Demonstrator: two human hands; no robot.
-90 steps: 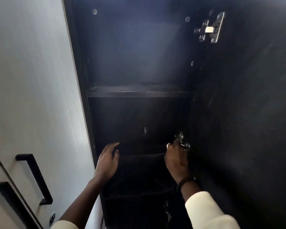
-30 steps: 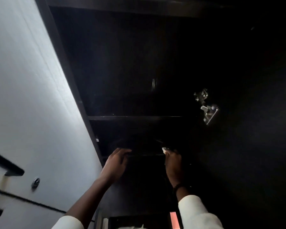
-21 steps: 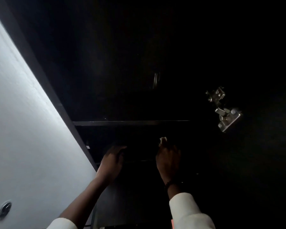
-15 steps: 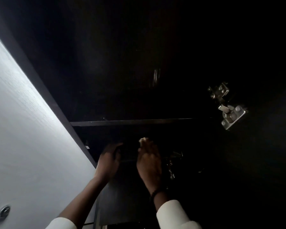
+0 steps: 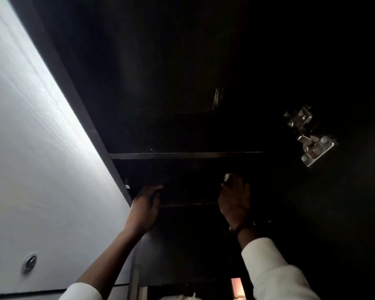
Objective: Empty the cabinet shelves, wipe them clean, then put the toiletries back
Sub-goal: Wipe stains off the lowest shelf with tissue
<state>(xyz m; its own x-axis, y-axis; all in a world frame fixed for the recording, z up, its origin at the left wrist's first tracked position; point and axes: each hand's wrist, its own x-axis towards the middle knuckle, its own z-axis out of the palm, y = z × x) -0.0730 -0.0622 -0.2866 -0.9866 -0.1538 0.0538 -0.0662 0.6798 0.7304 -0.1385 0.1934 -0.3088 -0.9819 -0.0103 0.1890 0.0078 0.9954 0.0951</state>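
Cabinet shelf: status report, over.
Left hand open on the shelf edge. Right hand pinches something white; fingers blurred. Shelf dark; no toiletries seen.

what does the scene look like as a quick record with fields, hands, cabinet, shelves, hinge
cabinet: dark interior, door open, seen from below
upper shelf: front edge shows, nothing visible on it
lower shelf: front edge between the two hands
left hand: at the left end of the lower shelf, fingers reaching in over its edge
right hand: at the right end, fingers curled on a small white thing, too dark to tell what it is
hinge: metal, on the right wall
left panel: white, beside the cabinet
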